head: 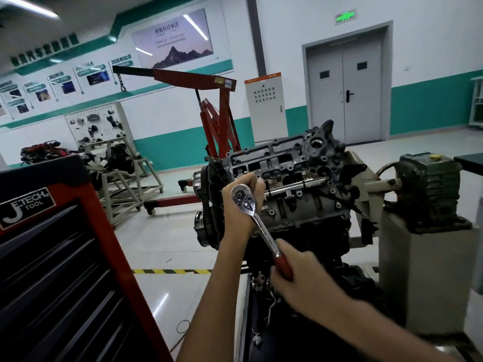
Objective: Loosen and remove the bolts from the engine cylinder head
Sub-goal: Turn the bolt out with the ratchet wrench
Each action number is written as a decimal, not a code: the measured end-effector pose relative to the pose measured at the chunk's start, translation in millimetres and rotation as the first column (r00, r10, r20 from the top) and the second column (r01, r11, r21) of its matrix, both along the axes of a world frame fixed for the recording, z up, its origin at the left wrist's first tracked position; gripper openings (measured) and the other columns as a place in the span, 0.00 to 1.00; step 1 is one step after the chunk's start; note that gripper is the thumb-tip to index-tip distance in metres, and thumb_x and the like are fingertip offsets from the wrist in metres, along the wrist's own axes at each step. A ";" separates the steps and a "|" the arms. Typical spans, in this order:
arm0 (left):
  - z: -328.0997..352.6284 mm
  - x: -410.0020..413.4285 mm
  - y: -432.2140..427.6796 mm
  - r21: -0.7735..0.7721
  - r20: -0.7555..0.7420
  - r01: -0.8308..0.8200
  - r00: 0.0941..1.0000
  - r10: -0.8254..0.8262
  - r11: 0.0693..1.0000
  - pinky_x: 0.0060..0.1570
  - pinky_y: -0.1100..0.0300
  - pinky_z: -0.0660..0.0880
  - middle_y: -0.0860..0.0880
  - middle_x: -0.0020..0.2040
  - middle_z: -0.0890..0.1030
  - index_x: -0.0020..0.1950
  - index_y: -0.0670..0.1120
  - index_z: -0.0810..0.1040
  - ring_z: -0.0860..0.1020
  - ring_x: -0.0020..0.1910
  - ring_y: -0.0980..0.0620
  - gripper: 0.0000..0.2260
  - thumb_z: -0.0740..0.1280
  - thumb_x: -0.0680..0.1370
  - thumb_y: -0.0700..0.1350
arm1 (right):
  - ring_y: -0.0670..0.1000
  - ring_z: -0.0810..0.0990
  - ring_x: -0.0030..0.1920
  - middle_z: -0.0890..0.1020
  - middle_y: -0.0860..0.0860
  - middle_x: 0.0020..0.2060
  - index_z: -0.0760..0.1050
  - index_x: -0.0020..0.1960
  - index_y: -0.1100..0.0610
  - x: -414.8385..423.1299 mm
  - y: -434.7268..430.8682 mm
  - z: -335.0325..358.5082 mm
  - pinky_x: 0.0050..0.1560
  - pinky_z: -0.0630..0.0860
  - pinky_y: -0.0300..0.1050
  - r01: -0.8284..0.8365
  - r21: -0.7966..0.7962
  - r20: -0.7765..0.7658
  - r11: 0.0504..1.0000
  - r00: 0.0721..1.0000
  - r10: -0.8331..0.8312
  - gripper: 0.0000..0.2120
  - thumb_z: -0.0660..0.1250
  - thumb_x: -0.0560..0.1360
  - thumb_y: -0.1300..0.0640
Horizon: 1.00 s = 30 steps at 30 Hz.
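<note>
Left hand (231, 215) curls round the drive end behind the ratchet (264, 231) head, probably to hold a hidden socket square on a bolt, which cannot be seen. Right hand (298, 276), at five o'clock, grips the red handle (283, 265) far out for leverage. At one o'clock lies the cylinder head (287, 158). The stand's gearbox (428, 189) is at three.

1. A white-and-black label (27, 205) on the red and black tool cabinet (78, 257), near left, reads "JE-TECH TOOL".
2. A wall panel (121, 60) on the far left wall is headed "2025" followed by "02"; the characters between are blurred.
3. A lit green sign (345, 17) above the far grey door (345, 92) shows an exit pictogram; its lettering is unreadable.
4. The mountain poster (172, 37) carries Chinese characters too small to read.
</note>
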<state>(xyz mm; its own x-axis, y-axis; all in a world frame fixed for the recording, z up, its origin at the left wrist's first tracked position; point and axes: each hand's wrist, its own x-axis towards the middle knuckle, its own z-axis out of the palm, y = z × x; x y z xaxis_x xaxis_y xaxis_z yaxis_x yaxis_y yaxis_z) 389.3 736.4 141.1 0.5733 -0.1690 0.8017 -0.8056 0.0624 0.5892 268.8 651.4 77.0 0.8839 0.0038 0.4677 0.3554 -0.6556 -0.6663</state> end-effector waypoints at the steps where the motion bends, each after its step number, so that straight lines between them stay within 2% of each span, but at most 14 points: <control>1: 1.4 2.9 4.7 0.030 0.013 -0.012 1.000 0.011 0.999 0.29 0.68 0.59 0.58 0.23 0.63 0.29 0.54 0.63 0.60 0.25 0.62 0.24 0.65 0.77 0.32 | 0.53 0.72 0.27 0.72 0.53 0.31 0.64 0.41 0.45 -2.0 -16.8 13.9 0.31 0.73 0.47 -0.020 -0.114 -0.030 0.993 0.999 0.017 0.10 0.63 0.72 0.57; 2: 3.3 4.2 8.4 0.060 0.029 -0.014 0.999 0.012 0.998 0.29 0.67 0.59 0.57 0.24 0.64 0.29 0.54 0.64 0.61 0.25 0.61 0.24 0.65 0.77 0.31 | 0.53 0.75 0.29 0.74 0.52 0.32 0.66 0.43 0.45 -3.2 -35.5 32.8 0.32 0.76 0.48 -0.043 -0.246 -0.068 0.968 0.997 0.027 0.09 0.63 0.72 0.57; 4: 7.9 3.1 10.0 0.099 0.065 -0.014 0.998 0.008 0.995 0.29 0.64 0.58 0.56 0.25 0.62 0.28 0.50 0.62 0.60 0.27 0.59 0.23 0.65 0.77 0.31 | 0.46 0.77 0.28 0.75 0.48 0.32 0.69 0.47 0.45 -1.8 -68.4 81.2 0.29 0.76 0.40 -0.053 -0.562 -0.103 0.825 0.995 -0.006 0.09 0.63 0.74 0.58; 7: 11.8 -2.3 2.5 0.101 0.082 -0.004 0.997 -0.004 0.995 0.32 0.60 0.57 0.49 0.27 0.60 0.28 0.42 0.60 0.58 0.29 0.57 0.20 0.64 0.77 0.32 | 0.36 0.70 0.24 0.71 0.41 0.26 0.68 0.44 0.45 1.3 -90.4 144.1 0.25 0.63 0.28 0.136 -0.835 0.126 0.533 0.990 -0.056 0.06 0.64 0.74 0.55; 8: 10.9 -3.6 -0.2 0.084 0.068 0.000 0.998 -0.006 0.996 0.32 0.59 0.57 0.48 0.27 0.60 0.28 0.41 0.60 0.59 0.29 0.57 0.20 0.64 0.77 0.32 | 0.35 0.69 0.25 0.70 0.41 0.25 0.68 0.43 0.44 2.0 -92.3 150.6 0.26 0.61 0.27 0.170 -0.844 0.166 0.509 0.985 -0.055 0.07 0.64 0.74 0.55; 10: 6.5 -3.3 -3.9 0.022 0.014 0.008 1.000 -0.008 1.000 0.32 0.60 0.58 0.50 0.27 0.61 0.28 0.41 0.61 0.59 0.29 0.57 0.20 0.64 0.78 0.33 | 0.37 0.72 0.26 0.72 0.42 0.27 0.66 0.43 0.44 0.2 -90.5 137.9 0.25 0.66 0.29 0.138 -0.816 0.095 0.561 0.990 -0.106 0.09 0.64 0.74 0.56; 12: 2.5 -4.7 -6.5 -0.054 -0.026 -0.003 1.000 0.001 0.999 0.30 0.64 0.58 0.56 0.26 0.61 0.28 0.45 0.61 0.59 0.27 0.59 0.21 0.64 0.78 0.32 | 0.40 0.75 0.28 0.74 0.45 0.30 0.64 0.43 0.44 -4.0 -77.8 97.6 0.26 0.70 0.32 0.096 -0.701 0.005 0.706 0.992 -0.130 0.10 0.63 0.74 0.57; 15: 0.0 -8.3 -12.7 -0.121 -0.040 0.001 0.999 -0.006 0.993 0.29 0.66 0.58 0.56 0.26 0.60 0.28 0.44 0.60 0.58 0.27 0.59 0.21 0.64 0.78 0.33 | 0.45 0.72 0.25 0.73 0.47 0.28 0.64 0.40 0.48 -9.3 -37.7 32.8 0.28 0.71 0.38 0.073 -0.265 -0.022 0.962 0.996 -0.082 0.09 0.64 0.72 0.57; 18: 0.5 -14.9 -21.1 -0.111 -0.006 0.019 1.000 -0.020 0.994 0.30 0.65 0.57 0.53 0.27 0.60 0.30 0.43 0.61 0.58 0.28 0.59 0.20 0.64 0.78 0.33 | 0.46 0.68 0.23 0.71 0.50 0.27 0.66 0.39 0.49 -3.9 11.1 -7.8 0.27 0.70 0.43 0.000 0.188 -0.027 0.982 1.000 0.005 0.10 0.65 0.73 0.61; 20: -1.0 -15.5 -23.4 -0.097 0.019 0.010 1.000 -0.009 0.995 0.30 0.64 0.57 0.53 0.27 0.60 0.30 0.45 0.60 0.59 0.27 0.60 0.20 0.63 0.78 0.32 | 0.49 0.68 0.24 0.69 0.51 0.26 0.68 0.41 0.48 -2.8 23.9 -12.9 0.27 0.71 0.47 -0.043 0.301 -0.027 0.952 0.998 0.054 0.11 0.64 0.73 0.64; 22: -0.7 -12.4 -18.0 -0.100 -0.009 0.029 1.000 -0.030 0.995 0.29 0.65 0.58 0.57 0.25 0.61 0.29 0.46 0.61 0.59 0.26 0.60 0.21 0.63 0.78 0.32 | 0.48 0.67 0.23 0.69 0.50 0.25 0.67 0.39 0.48 -4.4 5.9 -1.4 0.26 0.70 0.46 -0.059 0.178 -0.028 0.982 0.998 0.065 0.12 0.63 0.71 0.64; 25: 4.3 -4.6 -3.4 0.005 0.002 0.007 1.000 -0.007 1.000 0.29 0.62 0.58 0.54 0.26 0.63 0.28 0.45 0.63 0.61 0.27 0.58 0.21 0.64 0.77 0.31 | 0.46 0.72 0.26 0.73 0.48 0.30 0.68 0.39 0.43 -6.7 -46.7 43.6 0.27 0.70 0.40 -0.103 -0.236 -0.111 0.966 0.991 0.079 0.14 0.64 0.71 0.62; 27: 12.0 -4.0 1.2 0.092 0.034 0.003 0.999 -0.006 0.996 0.30 0.62 0.58 0.52 0.26 0.62 0.28 0.46 0.62 0.60 0.27 0.59 0.21 0.64 0.76 0.30 | 0.42 0.75 0.25 0.75 0.45 0.30 0.71 0.46 0.44 -1.9 -79.1 87.5 0.26 0.70 0.32 -0.062 -0.566 -0.123 0.822 0.992 -0.011 0.11 0.64 0.73 0.60; 30: 20.4 -5.9 -0.8 0.143 0.080 -0.008 0.997 -0.003 0.990 0.30 0.67 0.58 0.53 0.26 0.61 0.28 0.49 0.62 0.60 0.27 0.61 0.22 0.65 0.75 0.29 | 0.36 0.70 0.23 0.71 0.41 0.26 0.68 0.44 0.45 5.2 -99.4 145.4 0.28 0.63 0.29 0.191 -0.830 0.170 0.524 0.982 -0.088 0.07 0.65 0.73 0.56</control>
<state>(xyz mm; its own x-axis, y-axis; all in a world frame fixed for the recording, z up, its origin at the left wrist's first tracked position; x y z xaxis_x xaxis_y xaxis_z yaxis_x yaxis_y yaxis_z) 383.3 735.6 161.4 0.5089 -0.2837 0.8128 -0.8505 -0.0200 0.5255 274.0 551.9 222.4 0.8606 0.3206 0.3956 0.2346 -0.9392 0.2506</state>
